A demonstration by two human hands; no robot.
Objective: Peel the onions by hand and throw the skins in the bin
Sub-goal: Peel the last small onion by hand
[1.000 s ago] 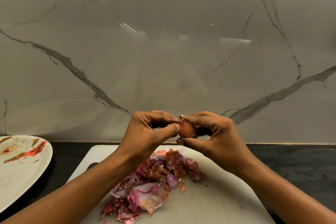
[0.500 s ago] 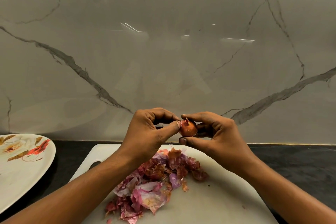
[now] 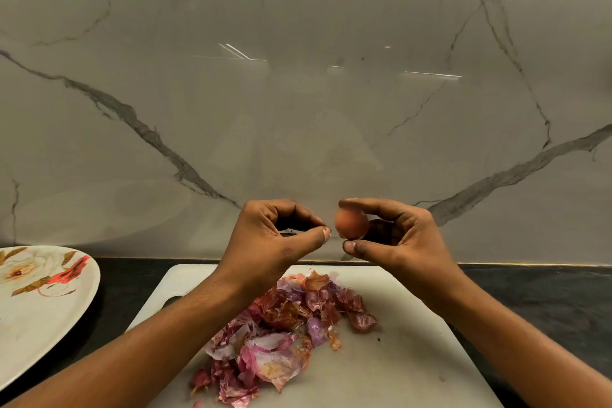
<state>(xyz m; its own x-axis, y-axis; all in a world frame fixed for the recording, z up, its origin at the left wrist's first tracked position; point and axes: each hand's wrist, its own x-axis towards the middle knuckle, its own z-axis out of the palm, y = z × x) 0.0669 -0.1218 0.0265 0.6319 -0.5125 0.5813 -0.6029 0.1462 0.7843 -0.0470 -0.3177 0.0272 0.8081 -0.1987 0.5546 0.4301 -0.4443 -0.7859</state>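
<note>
A small reddish-brown onion [image 3: 351, 223] is held above the white cutting board [image 3: 390, 368], pinched between the thumb and fingers of my right hand [image 3: 394, 235]. My left hand [image 3: 275, 242] is just left of the onion, a small gap apart. Its thumb and forefinger tips meet in a pinch; whether they hold a bit of skin I cannot tell. A heap of pink and purple onion skins [image 3: 281, 338] lies on the board below both hands.
A floral plate [image 3: 36, 301] sits at the left on the dark countertop [image 3: 543, 295]. A marble backsplash [image 3: 298, 93] rises right behind the board. No bin is in view.
My left hand has drawn a little left, off the onion, leaving a gap. My right hand has turned the onion, so its smooth round side now faces me.
</note>
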